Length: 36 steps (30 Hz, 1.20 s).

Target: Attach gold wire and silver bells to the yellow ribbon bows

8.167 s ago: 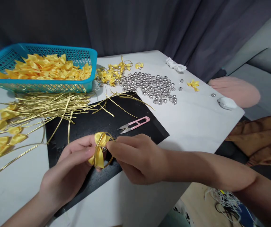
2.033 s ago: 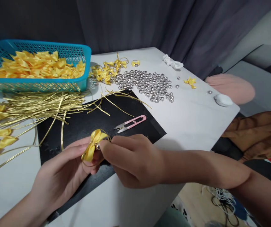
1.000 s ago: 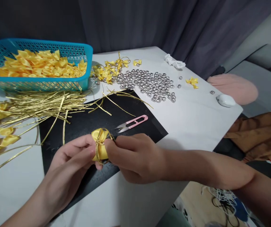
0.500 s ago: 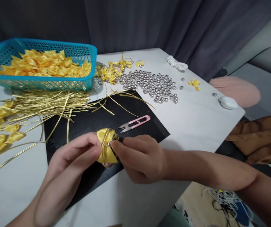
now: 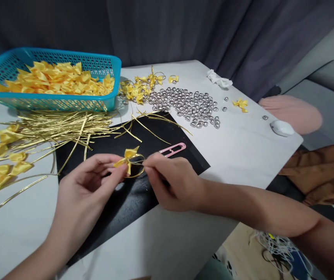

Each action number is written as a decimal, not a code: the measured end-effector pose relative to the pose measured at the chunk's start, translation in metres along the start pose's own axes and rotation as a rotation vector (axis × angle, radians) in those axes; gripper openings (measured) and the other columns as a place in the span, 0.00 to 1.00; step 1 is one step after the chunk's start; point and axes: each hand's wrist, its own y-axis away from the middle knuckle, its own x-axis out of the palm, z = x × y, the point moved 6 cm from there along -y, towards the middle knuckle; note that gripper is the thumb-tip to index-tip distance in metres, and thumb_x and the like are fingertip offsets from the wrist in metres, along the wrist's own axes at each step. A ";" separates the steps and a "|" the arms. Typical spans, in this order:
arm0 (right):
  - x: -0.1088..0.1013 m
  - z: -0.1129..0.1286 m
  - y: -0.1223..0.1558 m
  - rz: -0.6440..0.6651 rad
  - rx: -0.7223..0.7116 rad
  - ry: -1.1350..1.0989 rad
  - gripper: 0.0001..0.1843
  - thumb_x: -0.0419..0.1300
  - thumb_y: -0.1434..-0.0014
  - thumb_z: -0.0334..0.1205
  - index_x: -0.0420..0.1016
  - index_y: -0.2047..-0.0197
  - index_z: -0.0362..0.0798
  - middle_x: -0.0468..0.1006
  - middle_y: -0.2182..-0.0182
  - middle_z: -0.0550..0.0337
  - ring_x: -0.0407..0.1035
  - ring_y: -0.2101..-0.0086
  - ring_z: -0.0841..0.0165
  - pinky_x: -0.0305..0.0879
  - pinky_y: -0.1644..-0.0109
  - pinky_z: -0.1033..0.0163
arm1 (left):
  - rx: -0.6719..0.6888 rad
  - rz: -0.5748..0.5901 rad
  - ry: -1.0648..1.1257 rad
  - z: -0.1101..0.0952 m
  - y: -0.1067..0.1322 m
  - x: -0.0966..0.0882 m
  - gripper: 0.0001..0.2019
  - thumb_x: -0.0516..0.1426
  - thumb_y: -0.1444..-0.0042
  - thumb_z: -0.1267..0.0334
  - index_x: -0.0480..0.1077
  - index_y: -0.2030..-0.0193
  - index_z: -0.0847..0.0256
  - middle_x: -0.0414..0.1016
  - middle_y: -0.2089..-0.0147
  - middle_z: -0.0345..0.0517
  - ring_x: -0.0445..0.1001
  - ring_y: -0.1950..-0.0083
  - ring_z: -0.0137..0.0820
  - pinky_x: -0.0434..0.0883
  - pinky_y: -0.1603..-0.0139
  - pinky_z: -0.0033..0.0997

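Note:
A yellow ribbon bow (image 5: 129, 154) with gold cord looped at it is pinched between the thumb and fingers of my left hand (image 5: 93, 175). My right hand (image 5: 174, 181) is closed at the fingertips on the gold cord (image 5: 137, 175), just right of the bow. Both hands are over a black mat (image 5: 137, 194). Pink thread snips (image 5: 174, 149) lie on the mat behind my right hand, which hides their blades. To the left rests a pile of gold cord pieces (image 5: 58, 126).
A blue basket (image 5: 116, 77) of yellow bows stands at the back left. Silver heart-shaped pieces (image 5: 187, 105) are spread beside finished-looking yellow bows (image 5: 139, 89). Loose bows (image 5: 9, 171) lie at left. A white computer mouse (image 5: 282, 127) sits near the right corner, and a white crumpled cloth (image 5: 219, 79) at the back.
The bow has turned from its broad face to a narrower view with its tails showing. My right hand has moved slightly up and away from it, and now covers the snips' blades.

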 end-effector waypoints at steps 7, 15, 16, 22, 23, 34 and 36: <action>-0.006 -0.015 -0.006 -0.120 0.199 -0.266 0.05 0.46 0.36 0.31 0.58 0.65 0.45 0.57 0.83 0.72 0.52 0.84 0.81 0.50 0.76 0.72 | 0.039 0.073 -0.068 0.004 -0.002 0.001 0.07 0.64 0.55 0.62 0.74 0.67 0.55 0.77 0.75 0.34 0.74 0.74 0.21 0.69 0.74 0.11; -0.005 -0.020 -0.006 -0.166 0.339 -0.177 0.04 0.42 0.34 0.35 0.55 0.60 0.45 0.69 0.71 0.63 0.64 0.76 0.78 0.56 0.72 0.70 | 0.008 0.261 -0.120 0.001 0.003 0.014 0.05 0.61 0.52 0.61 0.75 0.69 0.59 0.78 0.73 0.40 0.74 0.75 0.26 0.70 0.76 0.17; -0.004 -0.019 -0.006 -0.148 0.362 -0.159 0.04 0.42 0.34 0.36 0.54 0.60 0.46 0.69 0.72 0.63 0.63 0.77 0.78 0.55 0.73 0.69 | 0.002 0.285 -0.129 0.002 0.005 0.016 0.06 0.61 0.52 0.61 0.75 0.69 0.59 0.78 0.73 0.41 0.75 0.75 0.26 0.70 0.76 0.18; 0.006 -0.016 -0.006 -0.040 0.410 -0.194 0.03 0.43 0.35 0.37 0.53 0.61 0.47 0.61 0.80 0.69 0.59 0.82 0.76 0.51 0.77 0.69 | 0.026 0.328 -0.155 0.006 0.010 0.019 0.07 0.59 0.49 0.59 0.74 0.65 0.59 0.79 0.72 0.42 0.76 0.74 0.27 0.72 0.75 0.19; 0.007 -0.016 -0.006 -0.031 0.404 -0.202 0.02 0.44 0.35 0.36 0.53 0.61 0.47 0.61 0.80 0.69 0.58 0.82 0.76 0.50 0.78 0.69 | 0.051 0.330 -0.169 0.005 0.011 0.019 0.07 0.59 0.48 0.60 0.74 0.63 0.58 0.79 0.71 0.40 0.76 0.74 0.27 0.72 0.74 0.18; 0.010 -0.017 -0.008 0.001 0.348 -0.309 0.03 0.43 0.36 0.35 0.53 0.62 0.47 0.59 0.79 0.69 0.55 0.81 0.77 0.52 0.77 0.71 | 0.507 0.372 -0.495 -0.011 0.017 0.017 0.07 0.57 0.45 0.67 0.70 0.60 0.53 0.77 0.68 0.34 0.74 0.72 0.23 0.70 0.68 0.18; 0.011 -0.018 -0.008 0.003 0.355 -0.312 0.04 0.43 0.35 0.37 0.53 0.62 0.47 0.58 0.79 0.69 0.55 0.81 0.77 0.52 0.77 0.70 | 0.547 0.361 -0.525 -0.013 0.018 0.017 0.07 0.56 0.45 0.67 0.70 0.59 0.53 0.77 0.67 0.34 0.74 0.71 0.24 0.70 0.67 0.19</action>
